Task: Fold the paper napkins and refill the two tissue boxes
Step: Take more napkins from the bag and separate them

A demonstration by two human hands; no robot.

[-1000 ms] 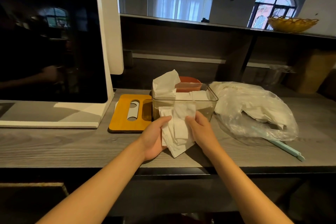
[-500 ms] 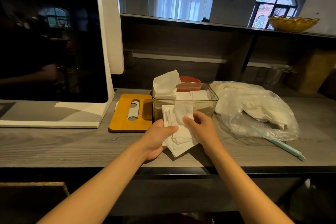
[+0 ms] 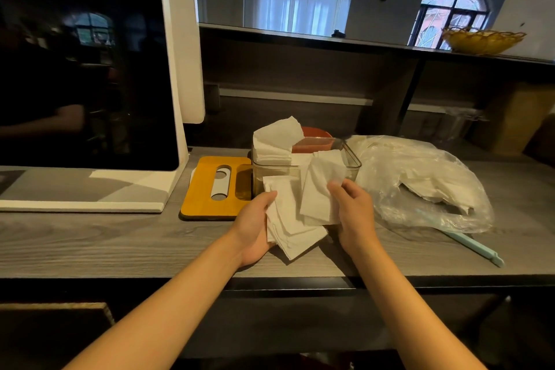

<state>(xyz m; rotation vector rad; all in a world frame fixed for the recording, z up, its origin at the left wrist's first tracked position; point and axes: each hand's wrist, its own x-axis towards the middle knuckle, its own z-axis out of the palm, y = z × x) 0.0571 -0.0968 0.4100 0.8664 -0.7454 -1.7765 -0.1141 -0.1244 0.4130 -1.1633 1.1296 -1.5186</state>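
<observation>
Pinching one white napkin (image 3: 319, 189) by its right edge, the right hand (image 3: 354, 216) has thumb and fingers curled onto the sheet and holds it lifted off the stack of napkins (image 3: 288, 228), its long axis running up and away toward the clear tissue box (image 3: 306, 171), its top edge overlapping the box's front wall. The sheet looks soft and slightly creased, roughly rectangular. The left hand (image 3: 255, 228) cups the stack from the left, thumb laid over its upper left corner, fingers hidden underneath so their curl cannot be seen, though it seems to be gripping the pile. The stack is fanned, its lower corner pointing toward the desk's (image 3: 120, 237) near edge, and it sits near the middle of the desk's front. The box stands just behind the hands, holding folded napkins piled high at its left end, one sheet sticking up above the rim; something red-orange (image 3: 315, 141) shows behind it. A yellow wooden lid (image 3: 213, 189) with a slot lies flat just left of the box. A clear plastic bag (image 3: 420, 183) with more white napkins lies to the right, a pale blue stick (image 3: 468, 243) beneath its near side. A white-framed screen (image 3: 84, 69) fills the desk's left end.
</observation>
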